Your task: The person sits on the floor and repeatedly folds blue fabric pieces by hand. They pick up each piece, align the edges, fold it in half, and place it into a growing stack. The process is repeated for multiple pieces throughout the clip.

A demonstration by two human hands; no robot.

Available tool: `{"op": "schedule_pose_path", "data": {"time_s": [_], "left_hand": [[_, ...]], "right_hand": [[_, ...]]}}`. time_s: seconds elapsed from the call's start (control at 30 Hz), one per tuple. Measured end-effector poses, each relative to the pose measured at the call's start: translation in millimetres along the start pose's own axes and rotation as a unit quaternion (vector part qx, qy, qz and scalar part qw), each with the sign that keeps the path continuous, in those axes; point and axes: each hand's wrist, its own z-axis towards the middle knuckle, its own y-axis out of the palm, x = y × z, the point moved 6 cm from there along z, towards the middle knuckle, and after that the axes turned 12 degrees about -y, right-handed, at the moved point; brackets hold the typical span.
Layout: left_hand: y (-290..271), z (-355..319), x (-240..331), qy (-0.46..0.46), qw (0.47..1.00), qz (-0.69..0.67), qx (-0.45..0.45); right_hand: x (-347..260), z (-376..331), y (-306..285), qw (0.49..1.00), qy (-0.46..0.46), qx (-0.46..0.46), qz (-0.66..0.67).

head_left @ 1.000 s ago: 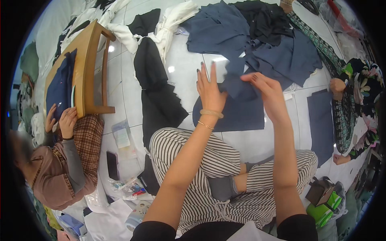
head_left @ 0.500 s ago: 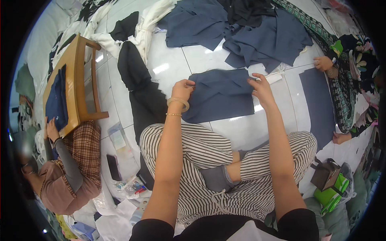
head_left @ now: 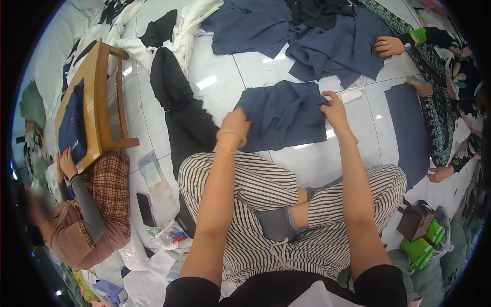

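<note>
A dark navy fabric piece (head_left: 284, 123) lies in front of my crossed legs, creased and rumpled across its middle. My left hand (head_left: 236, 124) is closed on its left edge, with a bangle at the wrist. At the upper right edge, my right hand (head_left: 334, 110) pinches the cloth between thumb and fingers. Just beyond the right hand, a white strip-like item (head_left: 353, 94) rests on the tiles.
Navy cloth piles (head_left: 250, 28) lie at the far side. A co-worker's hand (head_left: 389, 46) touches the right pile, near another flat navy piece (head_left: 406, 130). Black fabric (head_left: 189, 128) stretches along my left. Further left, another person sits at a wooden table (head_left: 94, 120); a phone (head_left: 145, 209) lies nearby.
The fabric in my hands has gone from fairly smooth to bunched, its left edge lifted by my left hand. The co-worker's upper hand moved from the flat piece to the far pile.
</note>
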Motion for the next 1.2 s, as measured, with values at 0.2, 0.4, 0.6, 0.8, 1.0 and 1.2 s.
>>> {"op": "schedule_pose_path", "data": {"time_s": [0.2,0.4,0.6,0.8,1.0,1.2], "left_hand": [[22.1,-15.6,21.2,0.036,0.976,0.121,0.179],[9.6,5.6,0.8,0.011,0.983,0.023,0.183],[-32.1,-3.3,-6.1,-0.005,0.945,-0.071,0.318],[-1.5,-14.3,21.9,0.137,0.949,-0.055,0.277],[24.0,-0.5,26.9,0.066,0.979,0.004,0.193],[-9.4,-4.6,12.1,0.091,0.957,-0.218,0.166]], "right_hand": [[-1.4,-1.1,0.7,0.998,-0.013,-0.020,-0.060],[1.8,1.0,2.3,0.996,-0.017,-0.025,-0.082],[10.4,4.6,1.5,0.994,-0.038,-0.007,-0.102],[4.9,3.1,1.9,0.994,-0.032,-0.012,-0.101],[-6.0,-1.1,-1.6,0.993,-0.044,0.000,-0.106],[-4.1,-0.2,-6.6,1.000,0.004,-0.006,-0.020]]}}
